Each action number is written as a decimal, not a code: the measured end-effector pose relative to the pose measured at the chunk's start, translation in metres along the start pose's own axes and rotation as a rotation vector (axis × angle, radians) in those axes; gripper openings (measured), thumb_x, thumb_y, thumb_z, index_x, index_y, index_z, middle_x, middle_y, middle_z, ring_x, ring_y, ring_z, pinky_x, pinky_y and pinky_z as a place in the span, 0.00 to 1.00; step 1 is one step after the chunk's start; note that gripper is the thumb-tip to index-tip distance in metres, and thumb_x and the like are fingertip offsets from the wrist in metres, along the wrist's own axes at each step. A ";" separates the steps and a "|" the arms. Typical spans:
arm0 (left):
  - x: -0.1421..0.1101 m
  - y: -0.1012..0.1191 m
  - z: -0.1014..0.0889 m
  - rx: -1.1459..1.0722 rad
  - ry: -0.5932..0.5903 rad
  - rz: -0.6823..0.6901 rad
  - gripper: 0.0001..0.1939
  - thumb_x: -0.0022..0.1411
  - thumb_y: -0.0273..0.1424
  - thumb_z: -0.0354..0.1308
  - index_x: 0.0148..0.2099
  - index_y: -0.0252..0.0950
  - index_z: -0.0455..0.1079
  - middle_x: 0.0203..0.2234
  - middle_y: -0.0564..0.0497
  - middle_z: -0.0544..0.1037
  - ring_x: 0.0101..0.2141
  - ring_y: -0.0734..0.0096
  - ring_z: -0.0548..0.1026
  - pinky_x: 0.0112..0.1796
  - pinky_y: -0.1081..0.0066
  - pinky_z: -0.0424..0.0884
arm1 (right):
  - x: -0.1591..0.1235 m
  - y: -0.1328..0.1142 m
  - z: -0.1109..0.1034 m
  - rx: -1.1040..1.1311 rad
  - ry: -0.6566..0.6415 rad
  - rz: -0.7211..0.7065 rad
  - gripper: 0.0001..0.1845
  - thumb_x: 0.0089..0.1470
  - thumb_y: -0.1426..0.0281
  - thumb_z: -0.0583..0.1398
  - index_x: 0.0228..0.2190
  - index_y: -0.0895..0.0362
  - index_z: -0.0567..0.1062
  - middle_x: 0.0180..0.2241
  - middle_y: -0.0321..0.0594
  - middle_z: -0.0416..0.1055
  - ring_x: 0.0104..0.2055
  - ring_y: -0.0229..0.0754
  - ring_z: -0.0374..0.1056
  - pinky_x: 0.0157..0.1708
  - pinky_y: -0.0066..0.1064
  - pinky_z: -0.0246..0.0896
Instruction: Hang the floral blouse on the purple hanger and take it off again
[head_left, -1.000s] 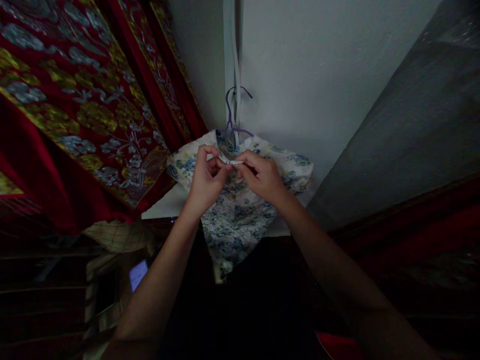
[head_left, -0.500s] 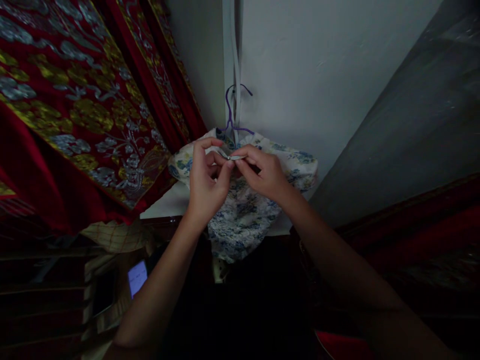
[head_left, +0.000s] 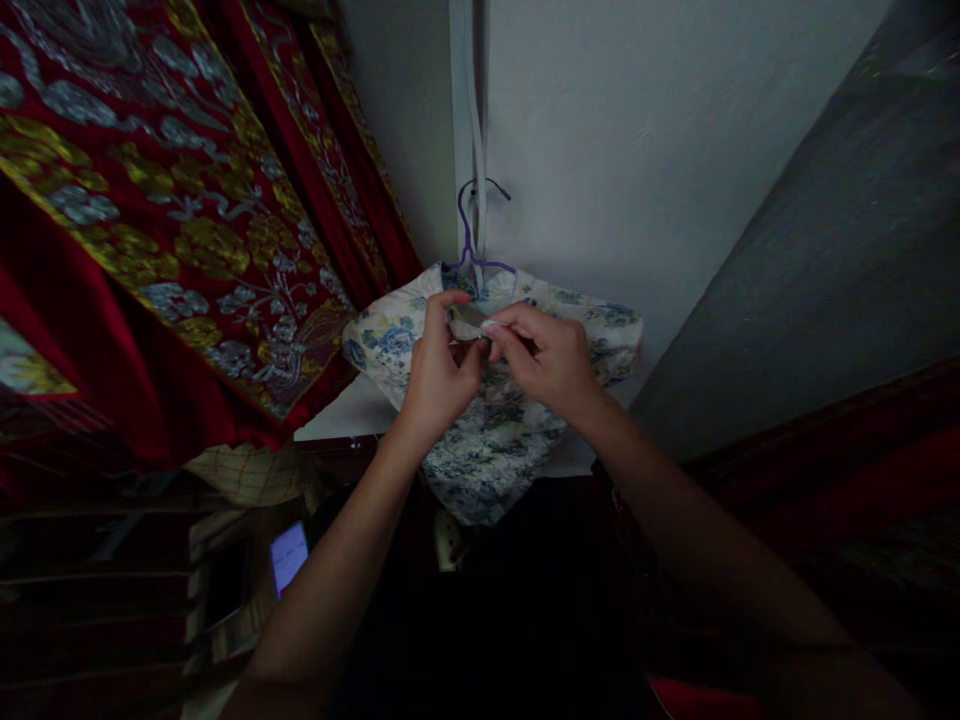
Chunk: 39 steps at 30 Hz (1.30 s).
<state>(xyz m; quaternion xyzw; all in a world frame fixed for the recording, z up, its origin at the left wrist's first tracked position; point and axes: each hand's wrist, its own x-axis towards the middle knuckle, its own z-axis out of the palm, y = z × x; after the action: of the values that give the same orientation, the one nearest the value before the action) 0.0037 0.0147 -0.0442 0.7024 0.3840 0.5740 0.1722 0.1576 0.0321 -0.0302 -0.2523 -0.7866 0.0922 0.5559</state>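
Observation:
A white shirt with blue and yellow flowers (head_left: 487, 450) hangs in front of me on a purple hanger (head_left: 467, 225). Just below its neckline, my left hand (head_left: 448, 365) pinches the front edge of the fabric, the index finger arched above the thumb. My right hand (head_left: 551, 355) grips the same edge from the other side, its fingertips close to the left ones. A pale fold of cloth shows between the two hands. Whether a button lies under the fingertips is too dark and small to tell.
Red cloth with gold and silver embroidery (head_left: 217, 250) drapes at the left. Below it, a lit phone (head_left: 289, 558) rests beside a dark rectangular object (head_left: 227, 580). A pale wall (head_left: 637, 130) rises behind the shirt, with a white cable (head_left: 478, 120) running down it.
Both hands stay on the shirt's edge; the fold between them has opened wider and turned. The whole view has shifted slightly, so things appear a little further right.

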 end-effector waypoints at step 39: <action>-0.102 -0.087 -0.039 -0.643 0.665 -0.670 0.20 0.53 0.30 0.57 0.49 0.39 0.75 0.42 0.47 0.82 0.46 0.64 0.81 0.48 0.67 0.75 | -0.156 0.019 0.064 0.471 0.165 1.098 0.24 0.43 0.50 0.71 0.37 0.53 0.81 0.46 0.43 0.79 0.54 0.51 0.70 0.57 0.42 0.62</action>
<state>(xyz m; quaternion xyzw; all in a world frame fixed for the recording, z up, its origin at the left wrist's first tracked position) -0.0678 -0.0126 -0.1616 0.2360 0.4251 0.7665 0.4196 0.1436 -0.0208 -0.1912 -0.4979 -0.4540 0.5177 0.5273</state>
